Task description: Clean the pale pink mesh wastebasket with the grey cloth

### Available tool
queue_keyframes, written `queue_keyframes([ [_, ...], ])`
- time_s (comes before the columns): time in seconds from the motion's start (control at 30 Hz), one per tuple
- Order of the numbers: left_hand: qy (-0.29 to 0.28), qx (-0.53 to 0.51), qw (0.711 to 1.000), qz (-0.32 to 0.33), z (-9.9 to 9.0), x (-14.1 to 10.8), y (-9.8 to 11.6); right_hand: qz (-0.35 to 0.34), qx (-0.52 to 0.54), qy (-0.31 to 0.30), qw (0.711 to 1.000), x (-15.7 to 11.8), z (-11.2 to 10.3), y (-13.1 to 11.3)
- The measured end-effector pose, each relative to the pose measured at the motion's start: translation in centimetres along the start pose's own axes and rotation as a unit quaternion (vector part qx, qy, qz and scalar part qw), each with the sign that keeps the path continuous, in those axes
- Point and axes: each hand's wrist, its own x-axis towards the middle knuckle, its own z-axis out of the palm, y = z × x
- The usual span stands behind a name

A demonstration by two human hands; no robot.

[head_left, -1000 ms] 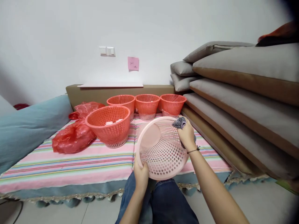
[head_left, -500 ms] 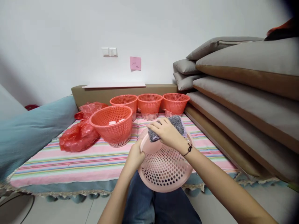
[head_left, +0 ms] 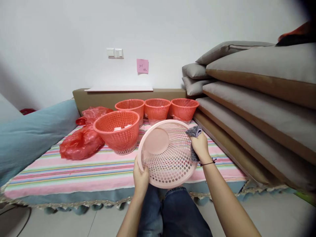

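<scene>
A pale pink plastic basket (head_left: 158,141) with a perforated wall is tilted above my lap, its opening facing me. My left hand (head_left: 141,177) grips its rim at the lower left, thumb on the inside. On the right side of the basket, my right hand (head_left: 200,144) is closed around a grey cloth (head_left: 195,131) and presses it against the outer wall and rim. Part of the cloth hangs below the hand; the fingertips are hidden behind it.
Red baskets stand on the striped cover (head_left: 74,177): a near one (head_left: 118,135) with white pieces inside, and three behind (head_left: 158,108). Left lies a red plastic bag (head_left: 82,141). Grey cushions (head_left: 259,95) are stacked at right, and a blue bolster (head_left: 39,131) lies left.
My right hand with the cloth has moved from the basket's far side to its right side. The basket has been tipped and raised, so its inside and base now show.
</scene>
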Motion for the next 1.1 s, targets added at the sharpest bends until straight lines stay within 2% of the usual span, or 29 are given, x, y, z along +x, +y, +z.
queue_keyframes([
  [0.1,-0.031,0.033,0.998,0.031,-0.5,1.3,1.1,-0.030,-0.033,0.021,0.999,0.0,-0.4,-0.6],
  [0.2,-0.108,0.105,0.983,0.104,-1.1,3.6,4.1,-0.164,-0.082,0.006,0.983,0.4,-1.0,-3.2],
  [0.27,-0.180,0.152,0.960,0.153,-1.0,4.9,6.3,-0.276,-0.124,-0.037,0.952,0.1,-1.0,-5.4],
  [0.33,-0.253,0.190,0.931,0.182,-0.5,5.8,8.0,-0.381,-0.162,-0.098,0.905,-0.8,-0.6,-7.6],
  [0.4,-0.304,0.212,0.908,0.194,0.2,6.4,9.1,-0.452,-0.179,-0.148,0.861,-1.9,0.1,-9.1],
  [0.43,-0.314,0.217,0.903,0.197,0.5,6.6,9.4,-0.467,-0.178,-0.161,0.851,-2.4,0.4,-9.5],
  [0.47,-0.309,0.219,0.904,0.199,0.7,6.7,9.5,-0.465,-0.171,-0.166,0.852,-2.6,0.6,-9.7],
  [0.53,-0.266,0.220,0.919,0.191,0.5,6.7,9.3,-0.421,-0.146,-0.149,0.883,-2.6,0.6,-9.2],
  [0.6,-0.204,0.217,0.941,0.164,-0.1,6.4,8.3,-0.345,-0.109,-0.111,0.926,-1.9,0.3,-7.8],
  [0.7,-0.121,0.188,0.969,0.101,-1.3,5.1,5.4,-0.196,-0.059,-0.045,0.978,-1.1,-0.3,-4.4],
  [0.8,-0.062,0.118,0.989,0.058,-1.7,3.4,1.8,-0.048,-0.018,0.006,0.999,-1.4,-0.3,-0.8],
  [0.87,-0.064,0.067,0.995,0.046,-1.6,2.7,0.2,0.008,0.004,0.023,1.000,-1.8,-0.1,0.9],
  [0.93,-0.093,0.049,0.994,0.044,-1.5,2.7,-0.3,0.006,0.004,0.023,1.000,-2.0,-0.1,1.6],
  [0.97,-0.112,0.057,0.991,0.051,-1.5,3.0,0.0,-0.020,-0.006,0.018,1.000,-1.9,-0.2,1.5],
  [1.03,-0.157,0.097,0.979,0.080,-1.4,3.9,1.3,-0.112,-0.040,-0.008,0.993,-1.6,-0.5,0.4],
  [1.1,-0.215,0.139,0.960,0.117,-0.9,4.8,3.0,-0.231,-0.081,-0.056,0.968,-1.2,-0.7,-1.8],
])
